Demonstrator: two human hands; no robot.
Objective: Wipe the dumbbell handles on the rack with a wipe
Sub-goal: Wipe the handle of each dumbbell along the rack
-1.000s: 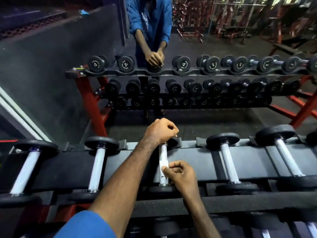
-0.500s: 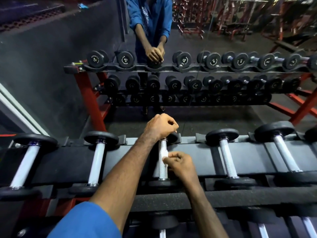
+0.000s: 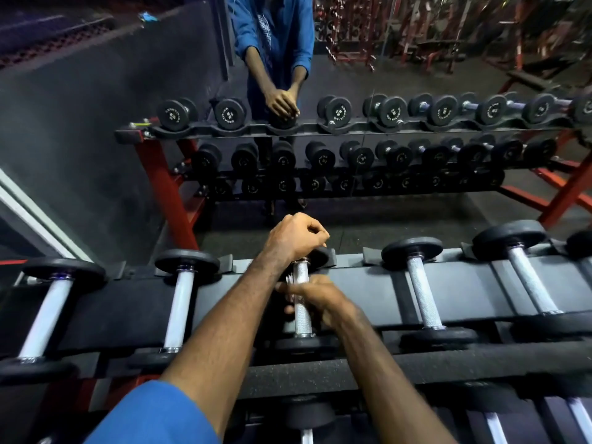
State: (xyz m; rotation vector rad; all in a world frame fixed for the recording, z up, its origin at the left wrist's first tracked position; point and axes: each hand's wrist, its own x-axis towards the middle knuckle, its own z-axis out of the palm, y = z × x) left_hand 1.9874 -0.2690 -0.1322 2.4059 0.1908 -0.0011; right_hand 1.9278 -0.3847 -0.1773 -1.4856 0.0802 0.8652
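Head view: the handle under work lies mid-rack. The right hand curls round it, probably with the wipe inside, though none shows clearly. The left hand clamps the far head just beyond the handle, likely to stop rolling. Five handles show on this tier: two left of it, two right.

Hidden and cut-off parts at the dumbbell rack

The right hand covers the wipe and mid-handle; the left hand hides the far weight head; the leftmost dumbbell runs off-frame.
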